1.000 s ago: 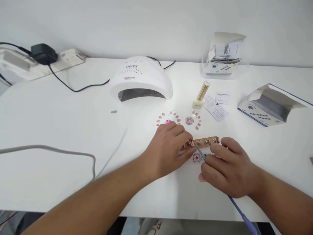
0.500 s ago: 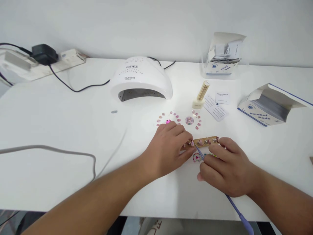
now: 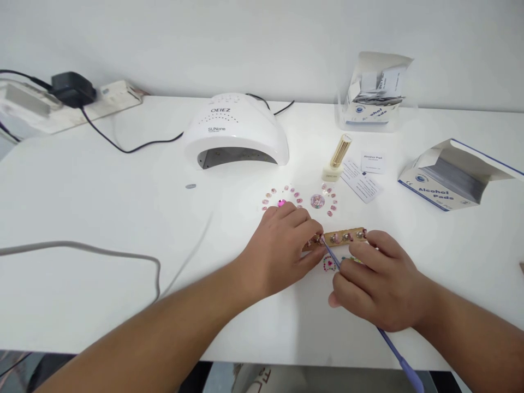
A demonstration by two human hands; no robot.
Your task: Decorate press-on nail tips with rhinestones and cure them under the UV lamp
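Right hand pinching purple tool, left hand pinching wooden strip, SUNone lamp, Alcohol Pads box

I saw a short wooden strip lying flat on the white table, running left to right. Small decorated nail tips sat in a row along its top, pinkish and glittery. The strip's left end was tucked under the fingers of my left hand, which pinned it down. A thin purple tool lay slanted in my right hand. Its thicker end trailed back past the table edge, and its fine tip touched the leftmost tip on the strip.
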